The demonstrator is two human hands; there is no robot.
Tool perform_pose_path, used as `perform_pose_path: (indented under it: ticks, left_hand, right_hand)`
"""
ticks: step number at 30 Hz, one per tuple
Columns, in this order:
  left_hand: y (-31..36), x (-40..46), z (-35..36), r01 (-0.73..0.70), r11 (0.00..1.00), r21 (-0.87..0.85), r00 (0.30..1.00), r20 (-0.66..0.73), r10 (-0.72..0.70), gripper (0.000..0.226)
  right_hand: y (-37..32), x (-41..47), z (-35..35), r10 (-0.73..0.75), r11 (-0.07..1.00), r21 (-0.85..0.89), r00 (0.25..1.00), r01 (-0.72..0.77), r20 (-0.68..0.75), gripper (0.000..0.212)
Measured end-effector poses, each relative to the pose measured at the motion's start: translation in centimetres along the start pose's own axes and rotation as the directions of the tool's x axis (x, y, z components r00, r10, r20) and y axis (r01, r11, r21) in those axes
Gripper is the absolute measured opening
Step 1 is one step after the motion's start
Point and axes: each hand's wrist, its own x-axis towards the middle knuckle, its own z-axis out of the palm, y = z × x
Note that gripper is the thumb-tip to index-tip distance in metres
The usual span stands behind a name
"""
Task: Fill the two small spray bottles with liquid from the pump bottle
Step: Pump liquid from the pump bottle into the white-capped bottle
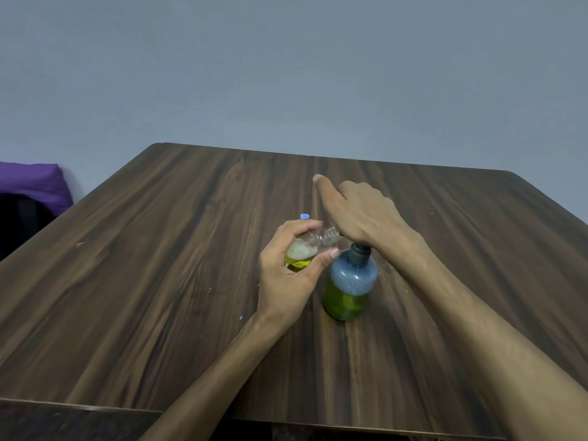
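Plain domestic-looking room: dark wood-grain table [159, 265], bare grey-blue wall [286, 74] at 12 o'clock, purple cushion [31, 183] at 10 o'clock.

I see a dark wood-grain desk [159, 249] against a plain grey-blue wall [286, 74]. At my far left lies purple fabric [31, 183] over something black [19, 224].

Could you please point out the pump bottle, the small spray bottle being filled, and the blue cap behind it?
pump bottle [348, 288]: head view, on its body.
small spray bottle [307, 248]: head view, clear wall between fingers.
blue cap [304, 216]: head view, its top.
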Motion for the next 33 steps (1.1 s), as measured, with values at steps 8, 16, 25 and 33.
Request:
perform_pose_path:
  ticks: [8, 16, 25, 33]
  left_hand:
    - [-0.28, -0.09, -0.13, -0.001, 1.000, 0.024, 1.000, 0.015, 0.001, 0.038]
    - [-0.05, -0.12, -0.16, -0.013, 0.999, 0.034, 1.000, 0.009, 0.013, 0.038]
    - [0.00, -0.27, -0.04, -0.005, 1.000, 0.002, 1.000, 0.008, 0.005, 0.038]
    - [-0.16, -0.21, -0.04, -0.005, 1.000, 0.001, 1.000, 0.008, 0.005, 0.038]
  right_hand:
    - [-0.14, 0.02, 0.00, -0.028, 0.999, -0.041, 1.000, 0.028, 0.002, 0.066]
    - [0.04, 0.09, 0.00, -0.036, 0.998, -0.050, 0.999, 0.035, -0.010, 0.067]
    - [0.29, 0.18, 0.19, -0.019, 0.999, -0.038, 1.000, 0.018, -0.025, 0.066]
    - [0.15, -0.01, 0.01, -0.052, 0.997, -0.055, 0.999, 0.051, -0.011, 0.068]
